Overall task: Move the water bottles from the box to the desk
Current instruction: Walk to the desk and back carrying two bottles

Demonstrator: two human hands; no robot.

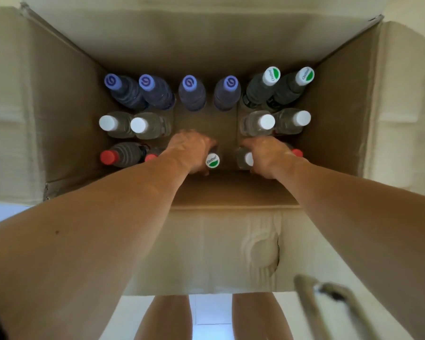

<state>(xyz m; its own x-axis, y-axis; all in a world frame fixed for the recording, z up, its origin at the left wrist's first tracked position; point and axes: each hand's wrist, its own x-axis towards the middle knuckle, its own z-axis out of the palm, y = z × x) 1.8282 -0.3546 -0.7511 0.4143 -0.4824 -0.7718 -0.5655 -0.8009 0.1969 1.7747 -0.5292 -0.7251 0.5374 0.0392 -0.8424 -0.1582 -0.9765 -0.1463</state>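
Cardboard box (59, 99), both hands down inside: left hand (192, 149) and right hand (268, 155) each curling fingers round a bottle neck, ready to lift.

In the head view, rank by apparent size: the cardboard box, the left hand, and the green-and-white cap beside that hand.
1. cardboard box, by far the largest; it fills most of the view.
2. left hand, deep in the box gripping a bottle.
3. green-and-white cap, the smallest, well under the hand's spread.
All sit at similar depth, so the order is safe.
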